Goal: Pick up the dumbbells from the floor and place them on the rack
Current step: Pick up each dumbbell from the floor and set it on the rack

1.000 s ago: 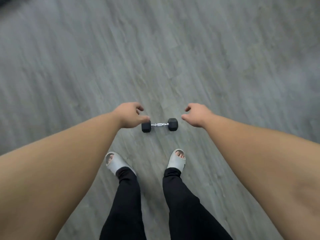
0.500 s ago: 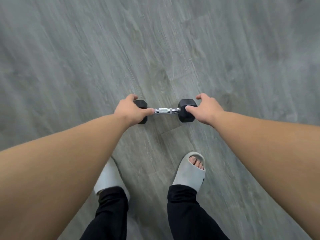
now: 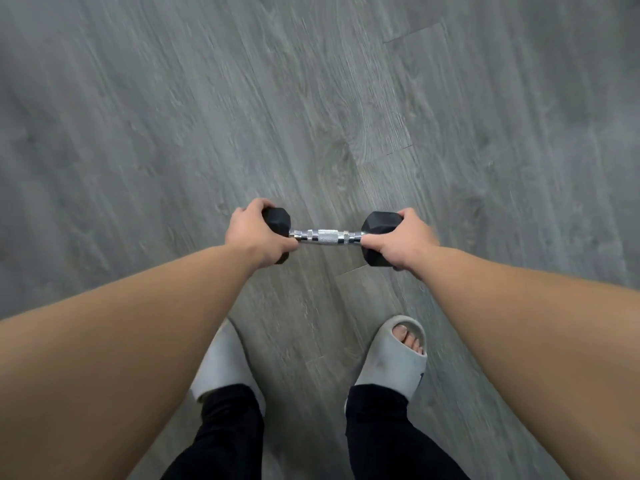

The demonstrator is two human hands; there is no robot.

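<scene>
One dumbbell with black hex heads and a knurled chrome handle lies crosswise in front of me, low over the grey floor. My left hand is wrapped around its left head, thumb resting on the handle's end. My right hand clasps the right head the same way. Whether the dumbbell still touches the floor I cannot tell. No rack is in view.
Grey wood-look plank floor fills the view on all sides. My two feet in pale grey slides and black trousers stand just behind the dumbbell.
A second ago both hands hovered beside the dumbbell's ends. They then closed onto the two heads, and now grip them more fully. The view has drawn closer to the dumbbell.
</scene>
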